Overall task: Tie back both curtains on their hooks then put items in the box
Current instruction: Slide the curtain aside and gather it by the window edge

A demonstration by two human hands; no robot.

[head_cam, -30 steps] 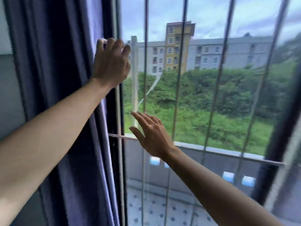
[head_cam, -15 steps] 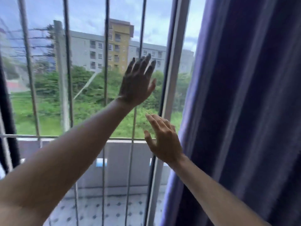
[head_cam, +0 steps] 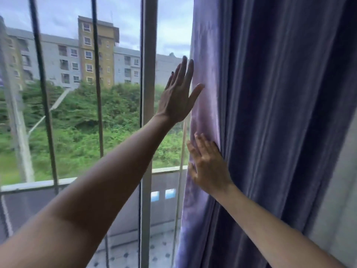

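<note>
Both hands now reach the purple velvet curtain (head_cam: 270,113), hanging at right. Right hand (head_cam: 209,167): fingers flat, pressing its inner edge. Left hand (head_cam: 178,95): higher, fingers spread straight against that edge. Beyond: grey window frame (head_cam: 146,74), apartment blocks (head_cam: 92,55).

Two bare forearms in view, no sleeves to frame edge. Left hand (head_cam: 178,97) bare: no rings, no watch, no wristband, no glove; tendons show on back of hand. Right hand (head_cam: 207,167) bare too: no rings, no bracelet. Nails short where visible, no polish seen; fingertips slightly blurred. Left forearm looks broader, nearer cam. Nothing else of body in frame.
</note>
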